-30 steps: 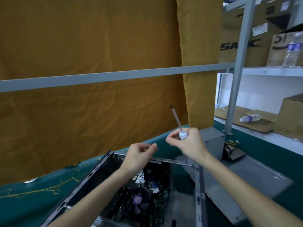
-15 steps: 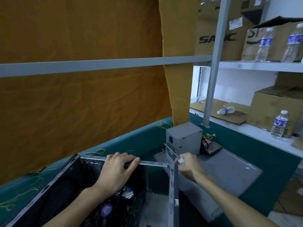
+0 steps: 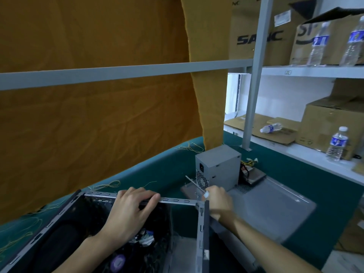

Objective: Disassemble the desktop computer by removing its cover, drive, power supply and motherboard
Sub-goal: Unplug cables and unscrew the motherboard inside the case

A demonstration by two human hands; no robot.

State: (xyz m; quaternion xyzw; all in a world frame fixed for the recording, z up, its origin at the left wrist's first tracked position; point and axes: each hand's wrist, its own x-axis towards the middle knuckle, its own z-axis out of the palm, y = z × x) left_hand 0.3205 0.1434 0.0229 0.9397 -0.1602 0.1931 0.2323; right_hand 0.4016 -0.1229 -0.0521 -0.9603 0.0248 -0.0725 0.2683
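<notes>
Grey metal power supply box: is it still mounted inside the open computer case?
No: the grey metal power supply box stands outside the open computer case, on the flat grey cover panel.

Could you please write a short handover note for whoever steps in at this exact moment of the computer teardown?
Left hand: grips the top rail of the open case, steadying it.
Right hand: holds a screwdriver beside the case's far right corner, shaft pointing away.
Done: side cover is off, lying flat on the green table; power supply stands on it; a flat dark unit, probably the drive, lies behind the power supply.
Left: motherboard with its fan is inside the case; undo it and lift it out.
</notes>
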